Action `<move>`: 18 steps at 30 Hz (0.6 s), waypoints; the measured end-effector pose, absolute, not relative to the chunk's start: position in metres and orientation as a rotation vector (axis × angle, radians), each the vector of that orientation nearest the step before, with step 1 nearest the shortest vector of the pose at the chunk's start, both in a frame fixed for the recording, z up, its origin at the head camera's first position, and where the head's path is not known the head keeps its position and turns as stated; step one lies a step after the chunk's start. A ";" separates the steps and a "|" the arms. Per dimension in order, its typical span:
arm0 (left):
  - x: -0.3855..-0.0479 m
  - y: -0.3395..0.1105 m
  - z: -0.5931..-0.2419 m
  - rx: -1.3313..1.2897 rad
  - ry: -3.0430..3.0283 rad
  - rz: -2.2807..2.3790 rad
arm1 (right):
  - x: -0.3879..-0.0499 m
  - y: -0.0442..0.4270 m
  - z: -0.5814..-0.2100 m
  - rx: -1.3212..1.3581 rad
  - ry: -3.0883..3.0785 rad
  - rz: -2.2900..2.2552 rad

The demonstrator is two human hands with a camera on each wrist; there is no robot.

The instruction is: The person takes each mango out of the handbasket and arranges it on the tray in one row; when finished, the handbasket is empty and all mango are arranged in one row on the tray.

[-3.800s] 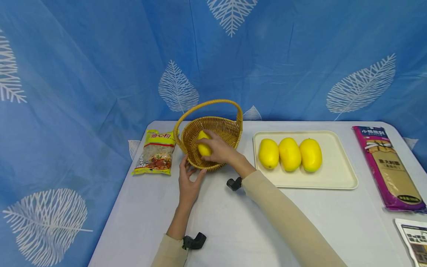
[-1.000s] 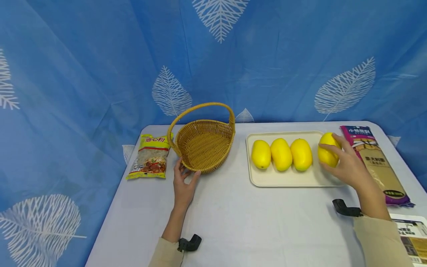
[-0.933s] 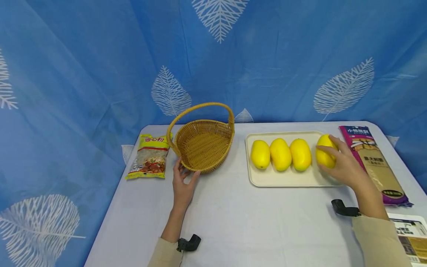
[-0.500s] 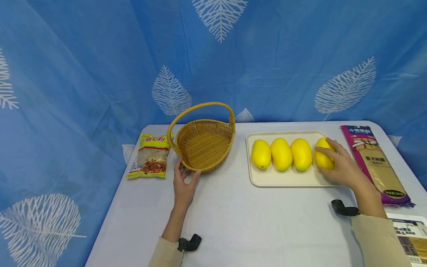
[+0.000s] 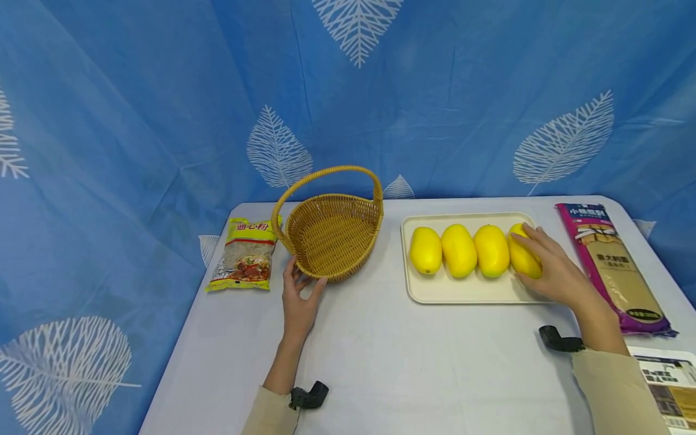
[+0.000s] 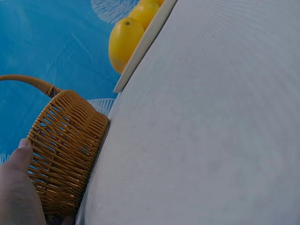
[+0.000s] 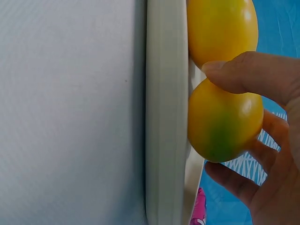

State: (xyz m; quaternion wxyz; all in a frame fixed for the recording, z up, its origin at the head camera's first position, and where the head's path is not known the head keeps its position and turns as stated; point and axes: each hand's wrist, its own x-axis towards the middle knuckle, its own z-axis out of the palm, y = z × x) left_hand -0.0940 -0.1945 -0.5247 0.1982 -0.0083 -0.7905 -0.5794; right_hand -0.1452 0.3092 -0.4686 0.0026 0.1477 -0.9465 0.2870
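My right hand holds a yellow mango at the right end of a row on the cream tray. In the right wrist view the thumb lies over this mango, beside the neighbouring mango, and the fingers reach round its far side and below. Three more mangoes stand side by side to its left. My left hand grips the near left side of a wicker basket; its thumb presses near the rim. Nothing lies in the basket.
A yellow pasta bag lies left of the basket. Right of the tray lies a long purple pasta packet, and nearer me a white-and-brown packet, partly cut off. A blue leaf-print curtain hangs behind the table.
Earlier my right hand held a mango inside the basket. That mango was carried to the tray's right side, then lowered and shifted left against the row. My left hand has stayed on the basket.
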 end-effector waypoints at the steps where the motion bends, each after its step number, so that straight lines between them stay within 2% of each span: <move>1: -0.094 -0.194 -0.524 -0.021 -2.214 -1.623 | -0.145 0.309 -0.468 0.462 -2.966 0.896; 11: -0.094 -0.190 -0.519 -0.013 -2.205 -1.653 | -0.140 0.307 -0.465 0.407 -3.000 0.837; 18: -0.085 -0.183 -0.491 -0.052 -2.205 -1.656 | -0.136 0.308 -0.461 0.406 -2.976 0.782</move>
